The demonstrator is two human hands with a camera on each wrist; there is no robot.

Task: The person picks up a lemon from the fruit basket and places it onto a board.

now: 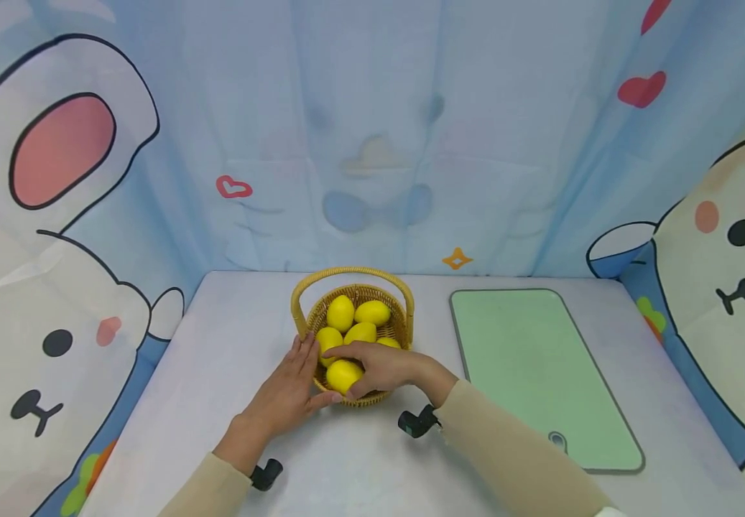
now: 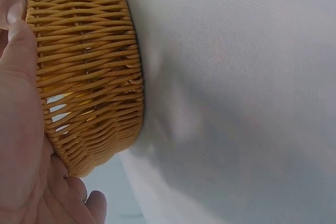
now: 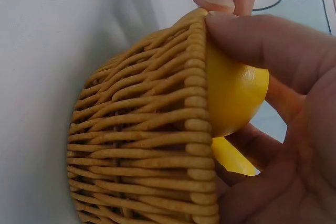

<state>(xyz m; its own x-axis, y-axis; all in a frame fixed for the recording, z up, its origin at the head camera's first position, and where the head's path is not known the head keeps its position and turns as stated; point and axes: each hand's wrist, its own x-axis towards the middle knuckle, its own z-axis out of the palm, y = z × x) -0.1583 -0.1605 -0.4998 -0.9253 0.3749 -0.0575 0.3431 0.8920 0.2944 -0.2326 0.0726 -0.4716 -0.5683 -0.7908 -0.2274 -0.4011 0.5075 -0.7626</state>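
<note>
A woven wicker basket [image 1: 362, 401] with an arched handle stands on the table, several yellow lemons [image 1: 372, 312] inside it. My right hand [image 1: 385, 368] reaches over the near rim and grips the front lemon [image 1: 344, 376], its thumb on the near side and its fingers on the far side. In the right wrist view that lemon [image 3: 236, 90] sits against the basket rim. Along the basket's left side, my left hand [image 1: 287, 391] rests with fingers extended and thumb at the front rim. The left wrist view shows the woven wall [image 2: 89, 66] beside this hand.
A pale green board [image 1: 540, 373] with a grey edge lies on the table to the right of the basket. The white table [image 1: 243, 316] runs back to a blue printed curtain [image 1: 372, 129].
</note>
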